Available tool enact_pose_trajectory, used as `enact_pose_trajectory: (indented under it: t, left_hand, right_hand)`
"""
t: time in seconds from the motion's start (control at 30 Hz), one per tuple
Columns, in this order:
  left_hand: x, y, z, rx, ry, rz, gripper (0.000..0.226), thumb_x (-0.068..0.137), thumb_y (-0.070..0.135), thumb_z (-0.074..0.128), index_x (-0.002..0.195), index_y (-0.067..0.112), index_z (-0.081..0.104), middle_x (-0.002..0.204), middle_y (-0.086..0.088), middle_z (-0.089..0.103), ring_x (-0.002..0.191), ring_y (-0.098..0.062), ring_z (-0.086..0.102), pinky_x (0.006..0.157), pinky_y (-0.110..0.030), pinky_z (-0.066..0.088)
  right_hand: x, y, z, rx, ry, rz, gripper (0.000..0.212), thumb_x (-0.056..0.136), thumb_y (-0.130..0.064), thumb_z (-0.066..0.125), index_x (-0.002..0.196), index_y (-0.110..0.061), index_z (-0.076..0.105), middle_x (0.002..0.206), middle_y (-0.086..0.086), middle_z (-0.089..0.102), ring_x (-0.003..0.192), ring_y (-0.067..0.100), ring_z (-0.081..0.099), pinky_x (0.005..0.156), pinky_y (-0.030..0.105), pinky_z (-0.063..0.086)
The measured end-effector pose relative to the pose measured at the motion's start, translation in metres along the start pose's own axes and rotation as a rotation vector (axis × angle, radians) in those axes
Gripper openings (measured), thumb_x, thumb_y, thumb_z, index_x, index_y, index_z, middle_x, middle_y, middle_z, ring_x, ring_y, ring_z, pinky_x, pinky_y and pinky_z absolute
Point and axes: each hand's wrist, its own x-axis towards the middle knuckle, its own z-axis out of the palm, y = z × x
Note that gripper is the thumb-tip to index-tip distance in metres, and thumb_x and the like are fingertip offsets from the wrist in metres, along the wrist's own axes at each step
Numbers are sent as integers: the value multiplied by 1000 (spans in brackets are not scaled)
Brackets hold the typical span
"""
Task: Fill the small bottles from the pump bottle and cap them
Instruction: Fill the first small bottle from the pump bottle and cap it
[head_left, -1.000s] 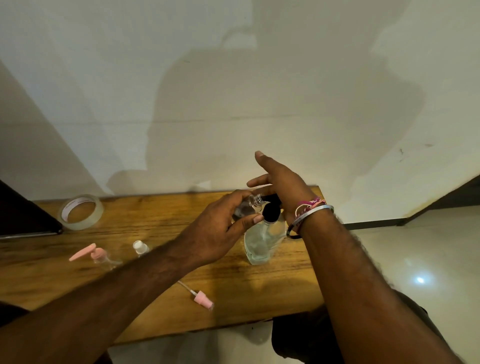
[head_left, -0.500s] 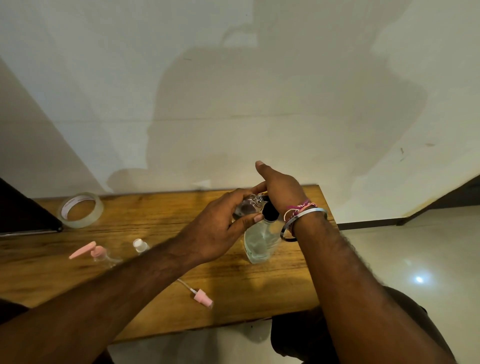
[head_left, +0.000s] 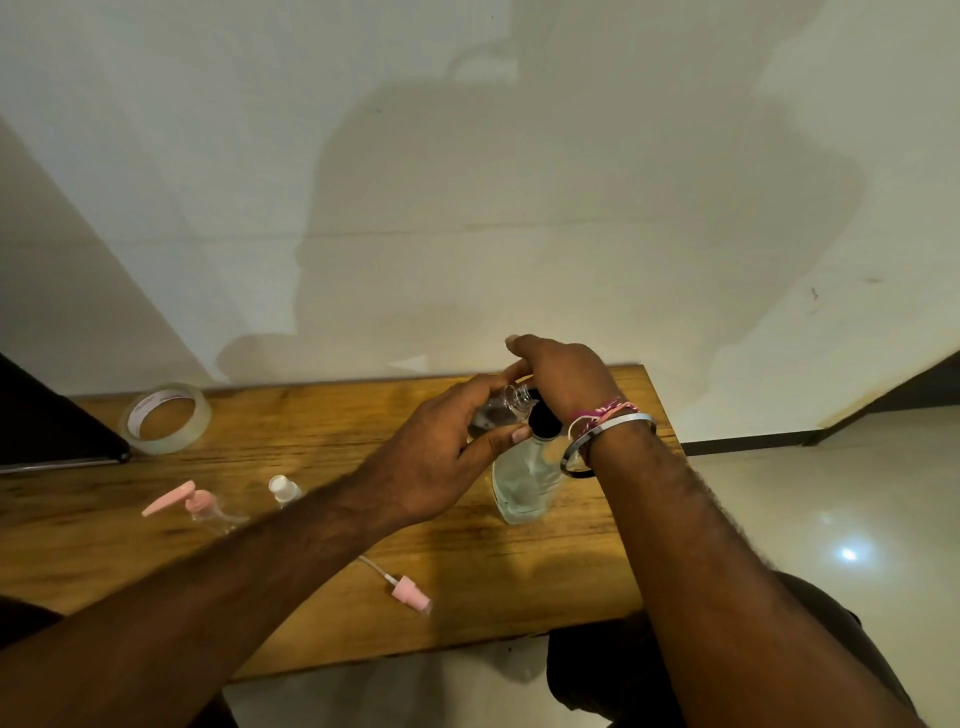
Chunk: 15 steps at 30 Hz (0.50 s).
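While tilted mouth-first toward the pump bottle (head_left: 522, 483), small bottle (head_left: 493, 413) in left fingers (head_left: 511, 434); right-hand (head_left: 563, 376) grip unclear.

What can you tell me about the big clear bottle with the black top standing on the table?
The pump bottle is clear, glass or plastic, and looks to hold clear liquid. It stands upright near the right end of the wooden table. Its black pump head sits under the right hand, which rests on top as if pressing. The left hand holds a small clear bottle by the spout, partly hiding the neck.
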Motion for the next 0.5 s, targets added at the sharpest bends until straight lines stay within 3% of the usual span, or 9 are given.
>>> enact_pose_trajectory:
  t: [0.1,0.23,0.33,0.5]
  left_hand:
    - [1,3,-2,4,11,-3,52,98,52,59,142,24,56,129,13,67,113,7,61,85,-8,48]
    - [0,6,-2,-25,18,-16,51,96,54,57,140,28,56,124,19,64,112,13,59,84,-4,45]
    - [1,6,-2,-14,20,-15,49,96,53,57,139,29,56,124,20,64,112,12,59,83,-4,45]
    - [1,3,-2,17,22,-13,55,97,55,56,143,26,55,130,13,66,114,2,62,89,-17,51]
  right_hand:
    - [-3,-3,-4,150,-43,80,42,89,-50,60,81,-13,78,80,3,76,81,23,71,95,45,55]
    - [-2,-4,-10,220,-123,146,47,86,-55,62,96,-11,76,81,1,76,81,22,70,101,53,51]
    - [-3,-10,-11,163,-136,158,50,86,-59,61,89,-11,76,69,0,74,80,23,68,99,49,51]
    - [-5,-8,-4,0,-44,82,56,90,-64,54,86,-12,73,87,3,72,86,19,67,95,41,50]
